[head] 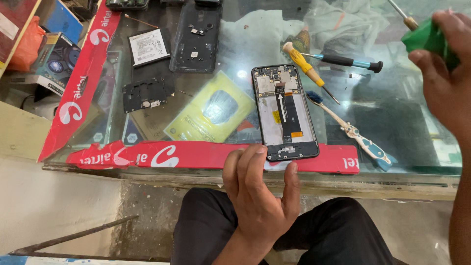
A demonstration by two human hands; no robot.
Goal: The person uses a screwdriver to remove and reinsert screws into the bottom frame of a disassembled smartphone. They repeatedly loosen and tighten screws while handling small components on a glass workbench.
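An opened black phone (284, 113) lies face down on the glass counter (392, 108), its circuit boards and flex cable exposed. My left hand (260, 196) rests at the counter's front edge, holding nothing, with its fingertips touching the phone's bottom end. My right hand (446, 83) is raised at the far right, closed around the green handle of a screwdriver (427, 37) whose metal shaft points up and to the left.
A yellow-handled screwdriver (305, 66), a black and blue screwdriver (343, 60) and a toothbrush (353, 131) lie right of the phone. To its left are a yellow packet (213, 110), a black inner plate (147, 93), a battery (148, 46) and a back cover (196, 37). Red strips (167, 156) edge the glass.
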